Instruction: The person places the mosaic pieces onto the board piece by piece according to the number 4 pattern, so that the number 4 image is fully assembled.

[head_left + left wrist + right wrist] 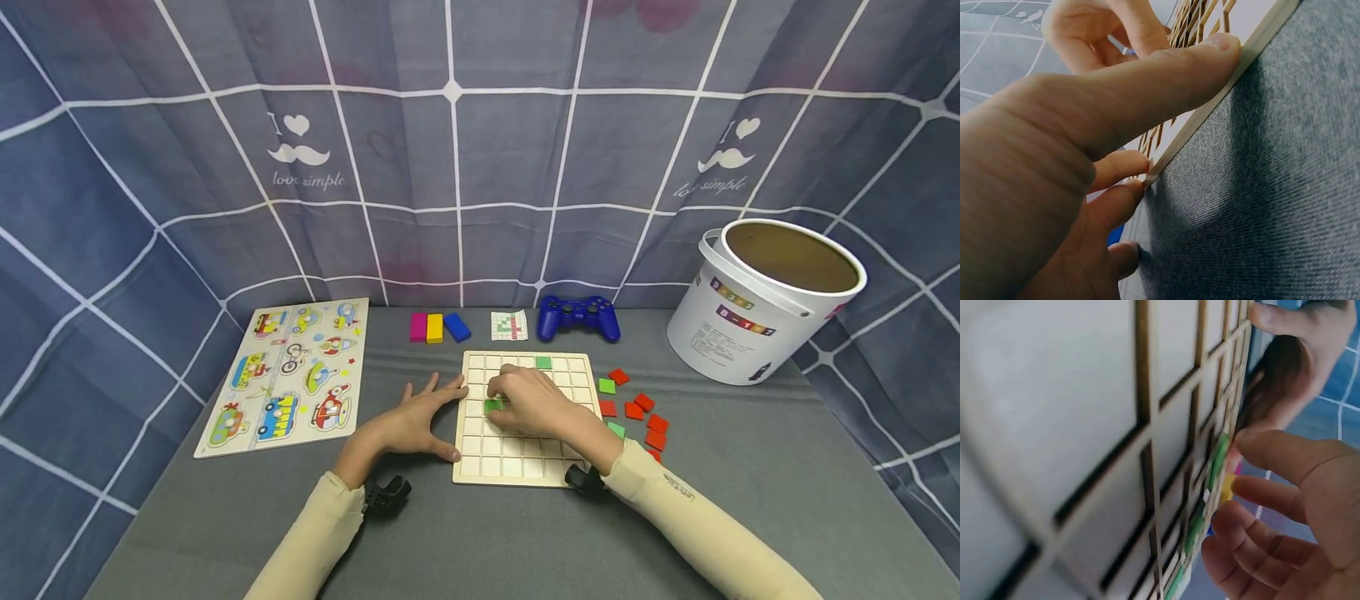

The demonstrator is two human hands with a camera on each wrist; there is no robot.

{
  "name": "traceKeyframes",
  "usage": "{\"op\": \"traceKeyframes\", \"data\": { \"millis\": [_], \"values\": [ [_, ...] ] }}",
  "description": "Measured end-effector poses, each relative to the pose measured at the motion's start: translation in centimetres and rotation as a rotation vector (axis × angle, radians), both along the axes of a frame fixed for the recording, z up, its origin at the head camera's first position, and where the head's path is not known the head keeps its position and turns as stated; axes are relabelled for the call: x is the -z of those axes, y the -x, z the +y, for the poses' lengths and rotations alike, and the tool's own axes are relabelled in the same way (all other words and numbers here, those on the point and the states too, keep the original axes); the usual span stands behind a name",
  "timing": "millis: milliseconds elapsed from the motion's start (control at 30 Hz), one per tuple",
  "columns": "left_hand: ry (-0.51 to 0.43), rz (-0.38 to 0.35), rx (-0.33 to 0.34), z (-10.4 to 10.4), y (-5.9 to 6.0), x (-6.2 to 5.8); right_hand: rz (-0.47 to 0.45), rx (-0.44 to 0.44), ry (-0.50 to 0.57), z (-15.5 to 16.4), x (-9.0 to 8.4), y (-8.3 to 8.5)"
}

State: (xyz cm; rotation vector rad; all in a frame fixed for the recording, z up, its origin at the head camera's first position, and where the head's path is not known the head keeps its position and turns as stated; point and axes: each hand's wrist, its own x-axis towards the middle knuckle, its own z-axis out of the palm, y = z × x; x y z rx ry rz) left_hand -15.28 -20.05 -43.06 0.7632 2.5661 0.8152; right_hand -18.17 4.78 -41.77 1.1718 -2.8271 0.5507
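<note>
A wooden grid board [480,468] lies on the grey cloth, with a green square tile [543,362] in its far row. Over the board's left half, my right hand [536,404] has its fingers bent around another green tile [492,406]. In the right wrist view, the thumb tip is right at a green tile [1217,461] in the grid, with the other fingers apart from the thumb. My left hand [416,421] spreads along the board's left side. Its thumb [1219,50] rests on the rim in the left wrist view, and other fingertips touch the edge.
Loose red tiles [633,411] and green tiles [607,386] lie right of the board. Behind it are coloured blocks [434,328], a small pattern card [509,326] and a blue game controller [578,318]. A vehicle puzzle board [292,375] lies left; a white bucket [738,308] stands right.
</note>
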Motion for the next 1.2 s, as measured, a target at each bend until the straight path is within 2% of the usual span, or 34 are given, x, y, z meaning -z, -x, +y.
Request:
{"op": "traceKeyframes", "data": {
  "millis": [167, 333, 600, 933, 1200],
  "values": [
    [0.006, -0.002, -0.007, 0.0, 0.0, 0.0, 0.027, 0.033, 0.059, 3.1, -0.7, -0.3],
    [0.012, -0.001, -0.005, 0.1, 0.0, 0.0, 0.04, 0.112, 0.087, 7.9, -1.0, 0.5],
    [-0.005, 0.006, -0.002, 0.0, -0.1, 0.1, 0.012, 0.203, 0.033, 13.6, -0.3, 2.1],
    [-0.018, -0.013, 0.006, 0.0, -0.2, 0.0, -0.041, 0.215, -0.01, 15.5, 0.6, 2.9],
    [-0.015, -0.022, -0.004, 0.0, 0.0, 0.0, -0.025, 0.234, -0.018, 14.7, -0.2, 2.7]
  ]
}}
